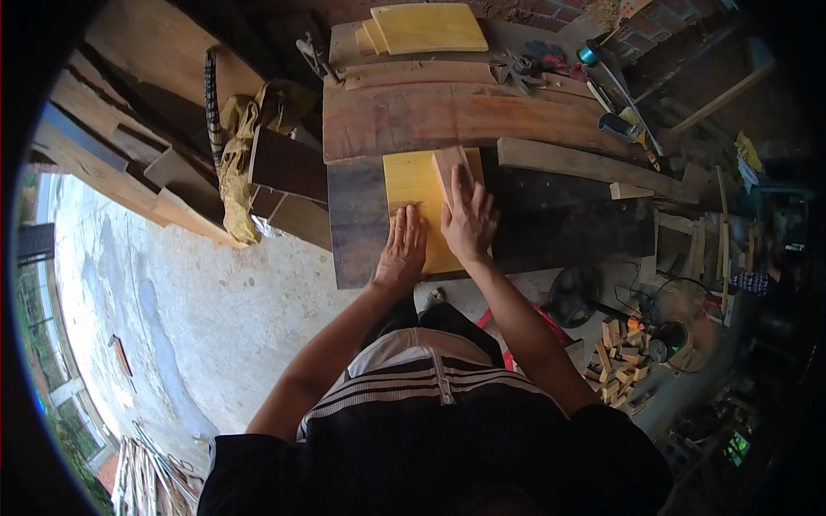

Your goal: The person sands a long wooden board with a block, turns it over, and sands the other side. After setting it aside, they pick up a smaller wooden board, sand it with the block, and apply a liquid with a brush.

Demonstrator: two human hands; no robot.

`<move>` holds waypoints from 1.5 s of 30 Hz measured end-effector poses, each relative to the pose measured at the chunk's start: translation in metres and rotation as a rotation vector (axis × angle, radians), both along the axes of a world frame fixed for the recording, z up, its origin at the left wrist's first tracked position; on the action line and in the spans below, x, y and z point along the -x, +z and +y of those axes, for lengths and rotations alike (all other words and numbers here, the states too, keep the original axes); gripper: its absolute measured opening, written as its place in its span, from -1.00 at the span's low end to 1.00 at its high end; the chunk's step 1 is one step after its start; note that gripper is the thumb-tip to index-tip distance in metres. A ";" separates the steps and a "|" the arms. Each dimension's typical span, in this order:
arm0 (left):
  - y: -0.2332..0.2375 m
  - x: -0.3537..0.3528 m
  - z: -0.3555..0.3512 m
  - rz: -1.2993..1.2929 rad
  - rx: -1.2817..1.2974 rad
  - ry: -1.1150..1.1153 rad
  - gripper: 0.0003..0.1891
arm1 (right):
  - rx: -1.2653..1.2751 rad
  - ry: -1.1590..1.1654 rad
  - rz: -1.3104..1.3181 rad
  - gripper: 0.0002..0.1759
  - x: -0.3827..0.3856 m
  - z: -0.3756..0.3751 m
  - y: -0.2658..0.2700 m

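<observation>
A yellow-painted wooden board [406, 181] lies on the dark workbench top [568, 228], its near end close to the bench's front edge. My left hand [404, 249] rests flat on the board's left side, fingers stretched forward and holding nothing. On the right side of the board, my right hand [470, 225] grips a wooden block [447, 170] from above and keeps it against the surface. Its fingers look slightly blurred. The underside of the block is hidden.
Behind lies a brown plank surface [404, 120] with stacked yellow boards [430, 27]. A long timber strip [568, 163], a small wood piece [631, 191] and a brush [641, 138] are to the right. Wood offcuts [615, 365] are heaped on the floor; a yellowish cloth [237, 172] hangs left.
</observation>
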State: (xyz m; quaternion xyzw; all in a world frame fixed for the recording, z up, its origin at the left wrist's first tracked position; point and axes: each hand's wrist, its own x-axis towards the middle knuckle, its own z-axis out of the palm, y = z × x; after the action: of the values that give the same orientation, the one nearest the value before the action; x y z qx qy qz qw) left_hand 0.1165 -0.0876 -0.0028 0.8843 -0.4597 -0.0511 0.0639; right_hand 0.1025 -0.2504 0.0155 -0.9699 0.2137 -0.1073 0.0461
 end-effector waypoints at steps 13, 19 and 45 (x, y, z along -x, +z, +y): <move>0.001 -0.006 0.011 0.254 0.089 0.003 0.05 | -0.099 0.167 0.053 0.05 0.119 0.036 0.016; -0.011 -0.008 0.010 0.315 0.236 0.072 -0.17 | -0.120 0.189 -0.049 0.00 0.044 0.030 0.004; 0.006 -0.058 -0.016 0.329 0.220 0.592 -0.09 | -0.166 0.275 0.090 -0.05 -0.018 0.054 0.005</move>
State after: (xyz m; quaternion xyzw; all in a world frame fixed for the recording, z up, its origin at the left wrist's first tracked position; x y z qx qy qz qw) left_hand 0.1741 -0.1032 0.0034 0.9469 -0.1697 -0.1224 0.2443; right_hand 0.1206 -0.1962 0.0201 -0.9867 0.0889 -0.0384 0.1309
